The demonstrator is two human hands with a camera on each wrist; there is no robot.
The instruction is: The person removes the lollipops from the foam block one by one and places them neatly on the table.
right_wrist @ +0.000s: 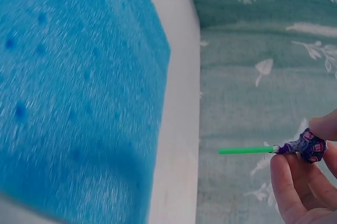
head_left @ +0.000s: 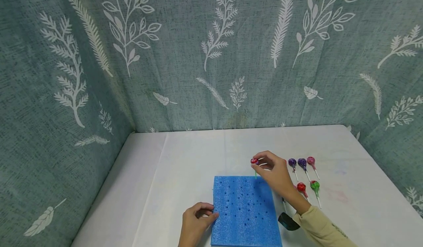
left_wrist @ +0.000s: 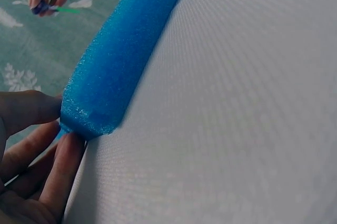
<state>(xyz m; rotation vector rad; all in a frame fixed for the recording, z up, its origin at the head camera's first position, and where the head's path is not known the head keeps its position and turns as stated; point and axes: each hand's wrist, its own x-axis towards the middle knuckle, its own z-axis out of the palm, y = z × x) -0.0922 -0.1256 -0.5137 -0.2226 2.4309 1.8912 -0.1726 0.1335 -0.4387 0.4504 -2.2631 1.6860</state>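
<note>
My right hand [head_left: 275,171] pinches a lollipop [head_left: 254,161] by its wrapped head, above the far right part of a blue foam board [head_left: 231,236]. Purple wrapping with red and white marks covers the head, and the green stick [right_wrist: 245,151] points down in the head view. Small dark holes dot the board's top. At the board's left edge, my left hand [head_left: 196,219] grips the foam; in the left wrist view its thumb [left_wrist: 31,109] lies on one face and its fingers on the other.
Right of the board, several lollipops lie on the white table [head_left: 178,166], among them a purple one [head_left: 302,162], a pink one [head_left: 311,160], a red one [head_left: 301,187] and a green one [head_left: 314,185]. A black rounded object [head_left: 288,222] sits beside the right sleeve. Leaf-patterned green cloth [head_left: 185,56] hangs behind.
</note>
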